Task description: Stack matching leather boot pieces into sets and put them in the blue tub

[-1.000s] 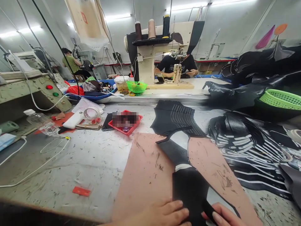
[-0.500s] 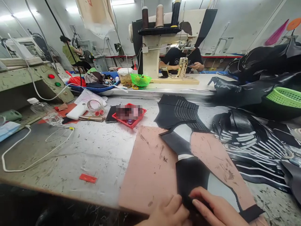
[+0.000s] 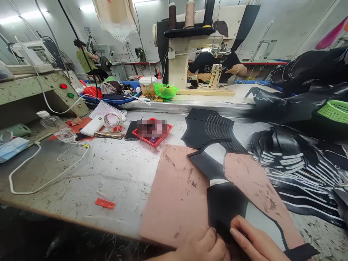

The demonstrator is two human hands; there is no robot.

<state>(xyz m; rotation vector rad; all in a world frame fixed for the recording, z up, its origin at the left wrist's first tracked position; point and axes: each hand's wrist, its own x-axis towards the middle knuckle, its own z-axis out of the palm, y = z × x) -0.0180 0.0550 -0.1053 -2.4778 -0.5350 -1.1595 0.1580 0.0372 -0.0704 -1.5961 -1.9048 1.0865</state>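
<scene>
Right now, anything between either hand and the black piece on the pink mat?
Nothing visible. The left hand and right hand are both at the near part of the black piece; the stacked black pieces lie beyond it, not between.

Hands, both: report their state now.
Left hand: curled at the black piece's edge; grip hidden.
Right hand: thumb and forefinger close together there; hold unclear.

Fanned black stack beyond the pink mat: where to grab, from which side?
I'd pinch the stack of black pieces at its left edge, coming from the left. There it faces a gap before the red basket; its right side is fanned into steps, and a white-patched black piece appears to lap its near edge.
</scene>
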